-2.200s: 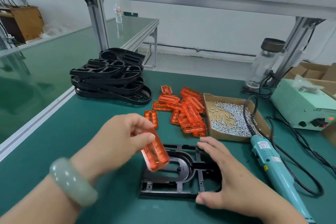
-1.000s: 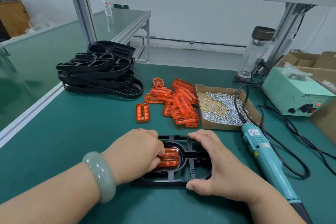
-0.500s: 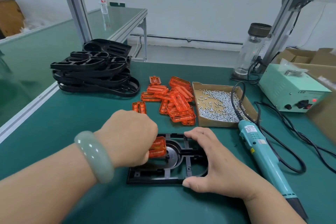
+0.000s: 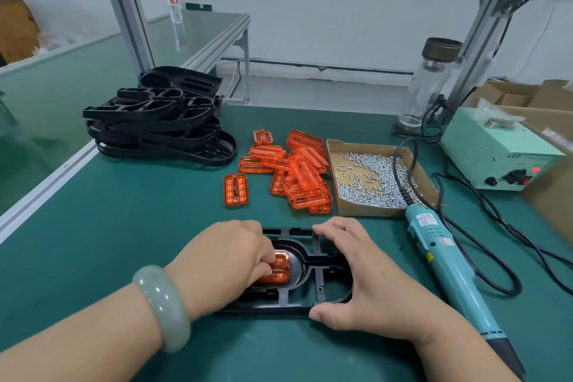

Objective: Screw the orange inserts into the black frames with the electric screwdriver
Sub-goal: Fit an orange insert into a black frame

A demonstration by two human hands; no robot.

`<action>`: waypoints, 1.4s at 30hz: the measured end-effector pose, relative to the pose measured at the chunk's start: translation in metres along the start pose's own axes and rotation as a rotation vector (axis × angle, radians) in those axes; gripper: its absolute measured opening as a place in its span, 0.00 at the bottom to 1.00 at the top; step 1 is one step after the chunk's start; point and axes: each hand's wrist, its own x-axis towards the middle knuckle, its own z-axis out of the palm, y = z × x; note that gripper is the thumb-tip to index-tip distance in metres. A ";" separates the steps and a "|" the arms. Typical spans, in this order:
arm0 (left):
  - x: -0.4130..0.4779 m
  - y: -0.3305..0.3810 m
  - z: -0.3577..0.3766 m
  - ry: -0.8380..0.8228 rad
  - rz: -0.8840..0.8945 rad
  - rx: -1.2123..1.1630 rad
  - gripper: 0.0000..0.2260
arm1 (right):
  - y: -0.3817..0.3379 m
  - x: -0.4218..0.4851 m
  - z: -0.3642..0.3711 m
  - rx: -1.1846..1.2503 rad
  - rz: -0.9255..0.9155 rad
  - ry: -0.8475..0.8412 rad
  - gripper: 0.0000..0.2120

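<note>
A black frame (image 4: 313, 295) lies flat on the green mat near the front edge. My left hand (image 4: 226, 260) covers its left half, and its curled fingers press an orange insert (image 4: 279, 268) down into the frame's rounded pocket. My right hand (image 4: 362, 276) grips the frame's right end, fingers over the far rail and thumb on the near rail. The teal electric screwdriver (image 4: 449, 273) lies untouched on the mat to the right of my right hand. Much of the insert is hidden under my left fingers.
A pile of orange inserts (image 4: 297, 174) and one single insert (image 4: 235, 189) lie behind the frame. Beside them sit a cardboard tray of screws (image 4: 344, 211), a stack of black frames (image 4: 158, 124), a power supply (image 4: 496, 152) with cables, and a glass bottle (image 4: 431, 84).
My left hand brought the orange insert down from above the frame, and it now sits lower in the pocket under my fingers. My right hand stayed on the frame.
</note>
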 end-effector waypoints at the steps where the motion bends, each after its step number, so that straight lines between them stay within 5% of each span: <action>1: -0.001 0.000 0.002 0.020 -0.007 -0.027 0.10 | 0.000 0.000 0.000 -0.004 0.001 -0.001 0.49; 15: 0.005 0.004 0.000 0.038 0.005 -0.078 0.09 | -0.004 0.001 -0.003 -0.080 0.031 -0.022 0.50; 27: -0.021 -0.001 0.003 0.256 0.004 -0.291 0.05 | -0.015 0.007 0.010 -0.398 -0.155 -0.065 0.28; 33: -0.061 -0.010 0.012 0.213 -0.001 -0.123 0.28 | -0.013 0.006 0.011 -0.432 -0.150 -0.065 0.32; 42: -0.065 -0.002 0.020 0.204 -0.036 -0.074 0.34 | -0.017 0.004 0.015 -0.435 -0.132 -0.060 0.34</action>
